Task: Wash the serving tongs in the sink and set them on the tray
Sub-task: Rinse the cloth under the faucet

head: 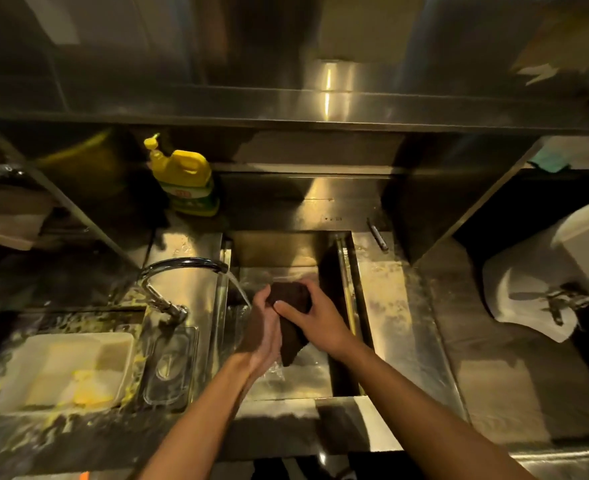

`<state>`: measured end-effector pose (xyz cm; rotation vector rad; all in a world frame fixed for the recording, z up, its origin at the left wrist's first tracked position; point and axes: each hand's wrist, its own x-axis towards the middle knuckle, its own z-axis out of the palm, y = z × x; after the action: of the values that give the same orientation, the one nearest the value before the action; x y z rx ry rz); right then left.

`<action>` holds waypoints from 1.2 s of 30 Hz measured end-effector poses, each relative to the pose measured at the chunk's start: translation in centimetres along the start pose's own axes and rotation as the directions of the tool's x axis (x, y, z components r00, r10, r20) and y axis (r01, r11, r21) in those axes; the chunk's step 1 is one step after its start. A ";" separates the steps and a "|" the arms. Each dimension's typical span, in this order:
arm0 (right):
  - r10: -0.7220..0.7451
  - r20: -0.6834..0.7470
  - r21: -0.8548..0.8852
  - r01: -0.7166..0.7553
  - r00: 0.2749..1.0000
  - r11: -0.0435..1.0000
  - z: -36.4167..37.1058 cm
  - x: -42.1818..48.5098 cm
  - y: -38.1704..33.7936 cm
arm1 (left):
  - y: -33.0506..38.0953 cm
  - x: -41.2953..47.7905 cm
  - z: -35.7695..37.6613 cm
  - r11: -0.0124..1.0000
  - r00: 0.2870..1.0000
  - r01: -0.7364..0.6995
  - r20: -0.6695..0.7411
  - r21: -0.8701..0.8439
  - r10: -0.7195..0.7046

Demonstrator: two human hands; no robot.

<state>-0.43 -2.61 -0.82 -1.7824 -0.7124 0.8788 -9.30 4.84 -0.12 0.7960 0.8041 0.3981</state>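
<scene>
Left hand (263,327): over the sink, palm turned to the right, fingers curled around the left edge of a dark cloth (291,299).
Right hand (317,320): lies on the same cloth from the right, with the thumb pressed on the front and the fingers wrapped over the top edge. Both hands grip the cloth between them.
Dark cloth: dark brown and folded, its lower end hanging down between the two wrists.
Tongs: I cannot tell for sure where they are. A long thin metal piece (348,289) lies along the right wall of the sink, apart from both hands, and could be them.
Sink (275,249): a steel basin in the middle of the counter, wet on the bottom.
Faucet (182,268): stands left of the sink with its curved spout reaching over the left rim. Water runs from it and falls just beside the left hand.
White tray (12,382): near left on the counter, with yellow pieces in it and yellow spots around it.
Clear lid (170,365): between the tray and the sink.
Yellow bottle (185,178): far left, behind the faucet.
White basin (528,292): on the right, well apart from the sink.
</scene>
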 end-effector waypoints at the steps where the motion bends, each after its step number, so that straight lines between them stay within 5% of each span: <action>1: -0.012 -0.021 -0.016 0.012 1.000 1.000 0.7 0.3 0.0 | -0.2 0.2 -1.1 0.999 1.000 -0.017 0.022 -0.045 0.018; 5: -0.085 -0.112 -0.037 0.081 0.990 0.996 3.4 1.1 -0.6 | 0.3 1.1 -5.0 0.982 0.980 0.083 0.193 -0.170 -0.049; 13: -0.174 -0.258 -0.086 0.156 0.950 0.984 7.4 1.8 -1.3 | 1.1 1.7 -6.4 0.985 0.987 0.163 0.005 -0.051 -0.163; 15: -0.129 -0.277 0.017 0.139 0.952 0.990 7.4 2.1 -1.8 | 0.6 2.6 -7.6 0.978 0.973 0.207 -0.100 -0.025 -0.209; 19: -0.064 -0.189 0.178 0.098 0.980 0.979 7.4 2.7 -2.6 | -0.4 3.1 -9.0 0.908 0.923 0.359 -0.066 -0.215 -0.380; 24: -0.010 -0.086 0.040 0.013 0.996 0.999 8.2 2.5 -1.5 | 0.3 2.2 -9.2 0.868 0.956 0.255 -0.024 -0.427 -0.293; 26: -0.019 -0.104 -0.134 0.005 0.994 0.991 8.1 2.7 -0.4 | -0.3 1.6 -9.6 0.904 0.969 0.173 -0.098 -0.391 -0.228; 31: 0.230 0.295 0.211 -0.298 0.927 0.931 8.1 1.9 0.1 | 0.0 0.2 -10.4 0.974 0.947 0.181 -0.242 -0.133 -0.209; 36: 0.152 0.296 -0.024 -0.151 0.943 0.988 9.6 3.5 0.7 | 0.6 0.0 -12.7 0.972 0.924 0.225 -0.303 -0.069 -0.235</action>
<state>-6.26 4.81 -4.70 -1.7416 -0.7719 1.2695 -19.03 11.30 -5.15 0.6057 1.1696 0.3274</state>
